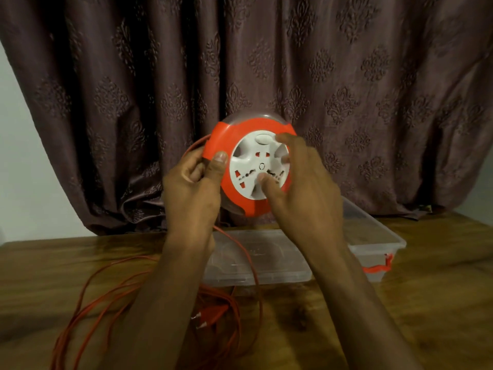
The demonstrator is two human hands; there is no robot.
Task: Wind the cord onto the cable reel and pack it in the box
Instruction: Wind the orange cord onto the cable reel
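Note:
I hold an orange cable reel [232, 134] with a white socket face up in front of me, above the table. My left hand [194, 182] grips its left rim, thumb on the orange edge. My right hand [301, 180] lies on the white socket face, fingers spread over it. An orange cord [93, 297] runs from the reel's left side down to loose loops on the table; its plug [210, 313] with metal pins lies among the loops. A clear plastic box [373, 236] stands on the table behind my arms.
A clear lid [266, 265] lies flat in front of the box, with the cord crossing it. The box has an orange latch [378, 267] on its right side. A brown patterned curtain [346, 89] hangs behind the wooden table [440, 289].

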